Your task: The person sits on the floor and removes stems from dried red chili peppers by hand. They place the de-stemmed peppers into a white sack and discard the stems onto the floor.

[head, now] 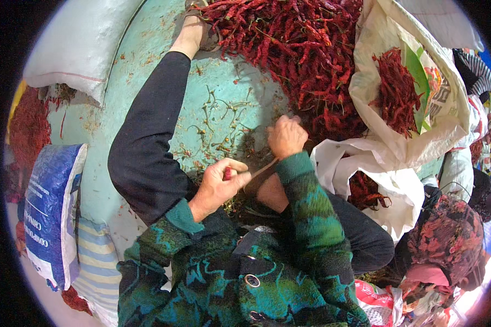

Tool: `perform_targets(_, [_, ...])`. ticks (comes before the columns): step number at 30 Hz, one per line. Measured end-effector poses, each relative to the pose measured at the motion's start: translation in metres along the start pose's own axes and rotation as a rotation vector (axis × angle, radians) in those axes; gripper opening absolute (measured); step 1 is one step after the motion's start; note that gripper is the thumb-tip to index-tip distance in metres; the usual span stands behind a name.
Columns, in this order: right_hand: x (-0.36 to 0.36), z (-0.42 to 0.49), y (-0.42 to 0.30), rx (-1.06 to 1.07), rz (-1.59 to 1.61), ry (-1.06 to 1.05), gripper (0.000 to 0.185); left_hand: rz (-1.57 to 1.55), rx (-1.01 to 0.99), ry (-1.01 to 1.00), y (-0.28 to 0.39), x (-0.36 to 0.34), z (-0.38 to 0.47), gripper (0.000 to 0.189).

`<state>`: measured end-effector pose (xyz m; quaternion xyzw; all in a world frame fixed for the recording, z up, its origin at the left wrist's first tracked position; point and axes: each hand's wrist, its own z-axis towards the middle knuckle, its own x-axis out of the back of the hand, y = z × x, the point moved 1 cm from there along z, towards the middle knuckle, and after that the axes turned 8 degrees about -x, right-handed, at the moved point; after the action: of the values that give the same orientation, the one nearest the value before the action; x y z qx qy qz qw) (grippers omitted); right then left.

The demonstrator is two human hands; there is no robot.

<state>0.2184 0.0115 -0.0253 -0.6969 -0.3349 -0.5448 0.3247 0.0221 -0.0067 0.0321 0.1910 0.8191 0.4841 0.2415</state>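
Note:
My left hand [219,184] is curled around a red chili pepper [228,173], part of which shows between thumb and fingers. Up and to the right, my right hand [287,136] is blurred, its fingers bent down beside the edge of a big pile of dried red chilies [311,53]; whether it holds anything is hidden. Pale green chili stems [225,112] lie scattered on the turquoise floor between my legs.
An open woven sack [362,92] with chilies stands at the right, above a smaller white sack [407,200]. At the left are a full white sack [77,45], a blue bag [51,212] and a striped cushion or sack [98,265]. A person [446,241] is at the lower right.

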Motion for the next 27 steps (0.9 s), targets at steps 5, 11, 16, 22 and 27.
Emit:
perform_targets(5, [-0.026, 0.017, 0.015, 0.107, 0.382, -0.059, 0.015, -0.373, 0.115, 0.281, -0.027, 0.009, 0.012, 0.018])
perform_targets(11, [0.004, -0.047, -0.014, -0.074, 1.319, -0.95, 0.017, -0.399, 0.038, 0.241, -0.019, 0.014, 0.028, 0.022])
perform_targets(16, [0.01, -0.062, -0.013, -0.071, 1.409, -1.094, 0.019, -0.407, 0.04, 0.101, -0.025, 0.017, 0.026, 0.021])
perform_targets(22, [0.009, -0.065, 0.0, 0.325, 0.71, -0.262, 0.023, 0.002, -0.136, 0.164, -0.028, 0.018, 0.023, 0.015])
perform_targets(27, [0.011, -0.071, -0.015, 0.02, 1.328, -0.565, 0.019, 0.388, -0.247, 0.103, -0.027, 0.012, 0.02, 0.012])
